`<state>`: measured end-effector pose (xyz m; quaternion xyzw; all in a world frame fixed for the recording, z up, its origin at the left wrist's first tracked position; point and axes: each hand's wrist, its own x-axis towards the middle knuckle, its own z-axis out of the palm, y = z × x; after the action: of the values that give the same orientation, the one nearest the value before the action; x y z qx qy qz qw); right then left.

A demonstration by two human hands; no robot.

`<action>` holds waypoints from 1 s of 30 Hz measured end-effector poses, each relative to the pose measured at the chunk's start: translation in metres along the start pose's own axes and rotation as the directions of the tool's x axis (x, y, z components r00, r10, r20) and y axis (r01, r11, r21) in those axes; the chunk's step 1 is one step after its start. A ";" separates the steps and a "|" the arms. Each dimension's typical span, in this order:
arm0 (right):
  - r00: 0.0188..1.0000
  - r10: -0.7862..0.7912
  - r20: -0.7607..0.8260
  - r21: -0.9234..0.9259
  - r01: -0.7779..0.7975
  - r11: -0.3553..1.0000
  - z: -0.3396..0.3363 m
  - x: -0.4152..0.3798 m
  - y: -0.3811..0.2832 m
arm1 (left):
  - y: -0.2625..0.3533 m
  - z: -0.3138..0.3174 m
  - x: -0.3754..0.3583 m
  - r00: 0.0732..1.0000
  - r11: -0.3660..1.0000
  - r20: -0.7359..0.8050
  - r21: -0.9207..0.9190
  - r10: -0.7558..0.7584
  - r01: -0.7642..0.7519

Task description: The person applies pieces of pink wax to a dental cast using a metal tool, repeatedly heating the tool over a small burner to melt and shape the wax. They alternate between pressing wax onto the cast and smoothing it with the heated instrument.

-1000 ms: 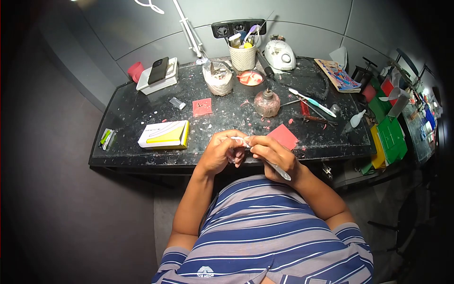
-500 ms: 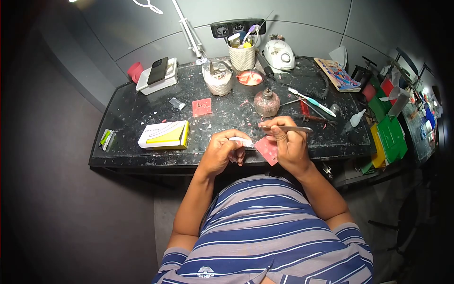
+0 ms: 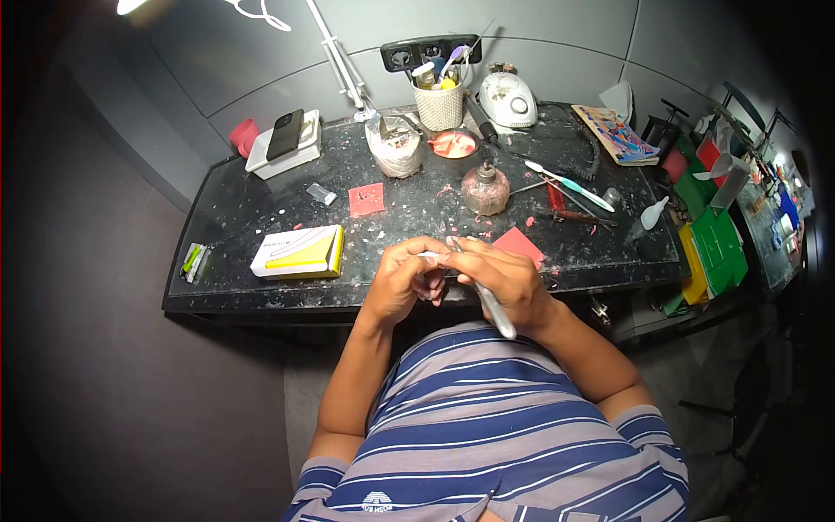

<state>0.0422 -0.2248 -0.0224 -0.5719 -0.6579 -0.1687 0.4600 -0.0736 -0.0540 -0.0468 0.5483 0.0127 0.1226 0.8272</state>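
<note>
Both hands meet just over the front edge of the black table. My left hand (image 3: pixel 402 277) is closed around a small white piece (image 3: pixel 428 256), mostly hidden by the fingers. My right hand (image 3: pixel 513 283) grips a metal tool (image 3: pixel 493 309), its handle pointing down toward the striped shirt and its tip hidden at the left fingertips. A pink-red sheet (image 3: pixel 520 246) lies on the table behind my right hand, partly covered by it. Another pink square sheet (image 3: pixel 366 200) lies farther back, left of the glass burner (image 3: pixel 485 189).
A white and yellow box (image 3: pixel 300 252) sits left of my hands. Farther back are a plastic bag of material (image 3: pixel 396 150), a red-stained dish (image 3: pixel 454 144), a woven cup of tools (image 3: pixel 438 108) and a white device (image 3: pixel 508 101). A toothbrush (image 3: pixel 570 184) lies at right.
My right hand has turned and moved left against my left hand, and the tool handle now points downward. The pink-red sheet that was by the right hand now lies on the table.
</note>
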 end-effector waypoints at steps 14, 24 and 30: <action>0.972 -0.130 0.194 -0.185 0.166 0.969 0.001 0.010 0.000 | 0.003 0.002 0.000 1.000 0.997 -0.014 -0.073 -0.012 0.011; 0.988 0.143 -0.057 0.097 -0.138 0.986 -0.014 0.021 0.005 | -0.002 0.000 0.001 0.997 0.991 0.001 -0.110 0.079 -0.079; 0.981 0.167 -0.101 0.167 -0.148 0.975 -0.008 0.020 -0.004 | -0.003 0.003 -0.001 0.976 0.977 -0.048 -0.016 0.213 -0.214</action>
<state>0.0434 -0.2199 -0.0012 -0.5732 -0.5942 -0.1113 0.5531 -0.0732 -0.0573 -0.0481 0.5347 -0.0288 0.2233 0.8145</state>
